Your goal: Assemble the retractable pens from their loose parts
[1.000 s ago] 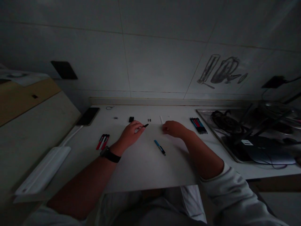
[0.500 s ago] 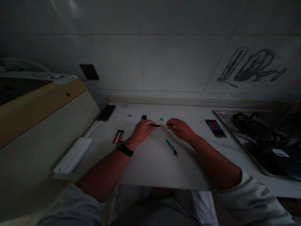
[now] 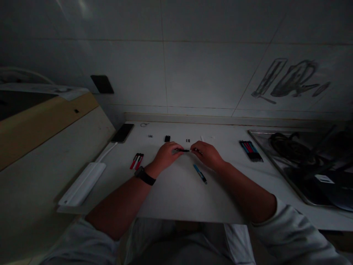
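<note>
Over the middle of the white table, my left hand [image 3: 168,154] pinches a slim black pen part [image 3: 184,150], which points to the right. My right hand [image 3: 205,152] is closed close to its tip, on a thin pale pen piece that my fingers mostly hide. I cannot tell whether the two parts touch. A blue pen with a black end [image 3: 200,174] lies just below my hands. Beyond them are several black pen parts [image 3: 167,138], small dark pieces [image 3: 188,140], small metallic bits [image 3: 150,136] and a thin white strip [image 3: 202,138].
Red pen barrels with black ends [image 3: 137,161] lie left of my left hand. A phone [image 3: 122,133] is cabled to a white power strip [image 3: 82,184]. Several blue, red and black pens [image 3: 250,151] lie by the metal-rimmed cooktop [image 3: 278,175] at right.
My right hand has come left and slightly down, closing the gap to the black pen part. The left hand keeps its pinch. The whole view has shifted a little.
</note>
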Demonstrator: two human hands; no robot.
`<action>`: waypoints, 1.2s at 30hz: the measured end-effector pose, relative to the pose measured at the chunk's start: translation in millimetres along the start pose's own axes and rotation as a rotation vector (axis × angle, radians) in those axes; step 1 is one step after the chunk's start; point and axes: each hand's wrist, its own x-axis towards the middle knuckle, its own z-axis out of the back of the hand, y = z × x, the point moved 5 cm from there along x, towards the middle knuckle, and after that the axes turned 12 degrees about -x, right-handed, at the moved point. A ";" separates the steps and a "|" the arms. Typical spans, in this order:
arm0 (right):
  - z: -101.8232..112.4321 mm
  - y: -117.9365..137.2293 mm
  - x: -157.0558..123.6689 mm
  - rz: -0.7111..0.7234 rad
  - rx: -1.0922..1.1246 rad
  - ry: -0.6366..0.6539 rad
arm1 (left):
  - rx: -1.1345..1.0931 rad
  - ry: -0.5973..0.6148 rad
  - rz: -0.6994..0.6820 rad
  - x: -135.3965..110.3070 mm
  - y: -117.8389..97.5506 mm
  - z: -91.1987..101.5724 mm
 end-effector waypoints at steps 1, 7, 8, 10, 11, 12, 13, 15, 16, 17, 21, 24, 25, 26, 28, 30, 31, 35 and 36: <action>-1.2 0.7 -0.3 -0.008 0.002 0.005 | 0.000 0.017 -0.007 0.0 -1.3 -1.3; -0.1 11.1 -3.3 0.038 0.099 0.001 | -0.038 0.027 -0.007 0.3 -5.5 -4.0; 1.8 12.4 -3.6 0.047 0.110 -0.010 | -0.052 0.011 -0.003 0.4 -4.9 -3.2; 6.2 13.1 -4.0 0.056 0.113 -0.033 | -0.080 -0.024 0.009 0.5 -2.8 -0.9; 8.5 12.3 -4.0 0.052 0.105 -0.047 | -0.091 -0.044 0.016 0.6 -1.6 0.5; 10.7 10.6 -3.9 0.043 0.089 -0.062 | -0.099 -0.066 0.024 0.6 -0.4 2.2; 12.7 8.1 -3.7 0.028 0.067 -0.080 | -0.103 -0.090 0.031 0.6 0.7 4.1; 16.0 0.8 -3.4 -0.020 0.011 -0.119 | -0.099 -0.136 0.046 0.6 2.6 7.8; 17.0 -3.4 -3.2 -0.048 -0.018 -0.136 | -0.094 -0.156 0.054 0.6 3.4 9.5; 17.4 -7.4 -3.1 -0.072 -0.043 -0.147 | -0.090 -0.173 0.062 0.5 4.1 10.8; 16.3 -14.9 -2.0 -0.098 -0.088 -0.148 | -0.069 -0.200 0.059 0.1 3.5 13.1; 15.3 -9.3 -1.5 -0.049 -0.074 -0.144 | -0.059 -0.160 0.022 0.3 -0.5 10.7; 14.7 -6.6 -1.4 -0.032 -0.066 -0.138 | -0.059 -0.139 0.007 0.4 -1.9 9.3; 13.7 -4.2 -1.5 -0.019 -0.059 -0.128 | -0.059 -0.119 -0.006 0.5 -3.1 8.0; 12.0 -1.2 -1.7 -0.010 -0.043 -0.109 | -0.056 -0.100 -0.021 0.7 -4.0 6.5; 11.7 -1.1 -2.1 -0.022 -0.029 -0.107 | -0.049 -0.115 -0.019 0.7 -3.0 7.2; 12.5 -2.0 -2.4 -0.035 -0.026 -0.116 | -0.046 -0.129 -0.014 0.7 -2.0 8.2; 17.9 -6.9 -2.6 -0.099 -0.036 -0.155 | -0.043 -0.164 0.013 0.8 1.7 11.3; 18.7 -7.1 -2.4 -0.102 -0.039 -0.157 | -0.044 -0.157 0.015 0.9 2.0 11.2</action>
